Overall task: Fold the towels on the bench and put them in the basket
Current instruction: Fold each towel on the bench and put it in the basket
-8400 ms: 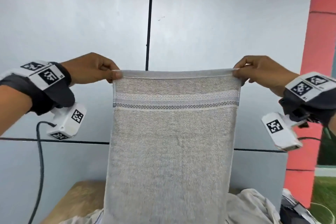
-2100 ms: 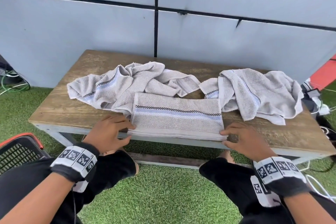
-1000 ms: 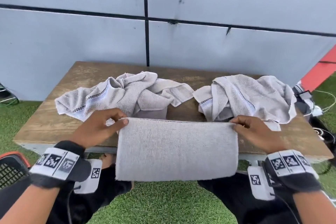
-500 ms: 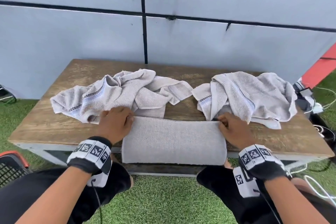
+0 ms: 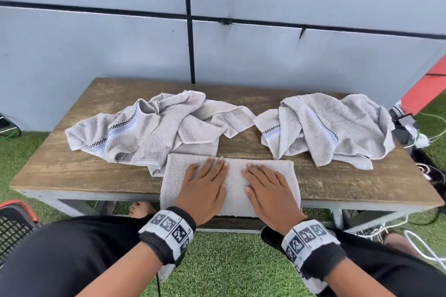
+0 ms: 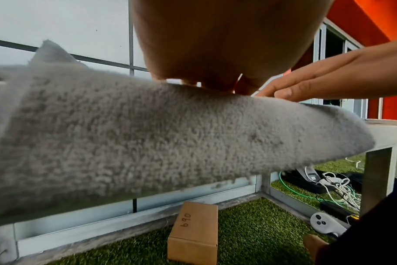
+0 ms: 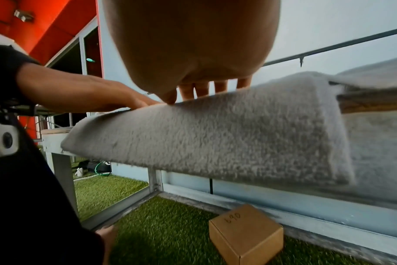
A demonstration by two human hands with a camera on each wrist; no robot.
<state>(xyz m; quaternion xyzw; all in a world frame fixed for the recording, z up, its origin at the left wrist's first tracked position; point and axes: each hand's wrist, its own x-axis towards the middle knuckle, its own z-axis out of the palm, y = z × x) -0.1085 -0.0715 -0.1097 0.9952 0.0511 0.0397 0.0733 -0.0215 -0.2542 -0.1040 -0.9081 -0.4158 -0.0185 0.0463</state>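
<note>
A folded grey towel (image 5: 235, 181) (image 6: 147, 139) (image 7: 227, 136) lies at the front edge of the wooden bench (image 5: 60, 171), its near part hanging over the edge. My left hand (image 5: 205, 188) (image 6: 215, 44) and right hand (image 5: 268, 190) (image 7: 193, 44) lie flat on it side by side, fingers straight, pressing down. A crumpled grey towel (image 5: 149, 128) sits behind at the left and another crumpled towel (image 5: 325, 125) at the right. The black basket with a red rim (image 5: 14, 224) shows at the lower left on the grass.
A grey panel wall (image 5: 217, 43) stands behind the bench. Cables and devices (image 5: 415, 132) lie on the grass to the right. Under the bench sits a small cardboard box (image 6: 193, 233) (image 7: 245, 231). My black-clad knees (image 5: 72, 248) are close to the bench front.
The towel was lifted, folded over and laid back at the bench edge. Both hands moved from pinching its far corners to lying flat on its middle.
</note>
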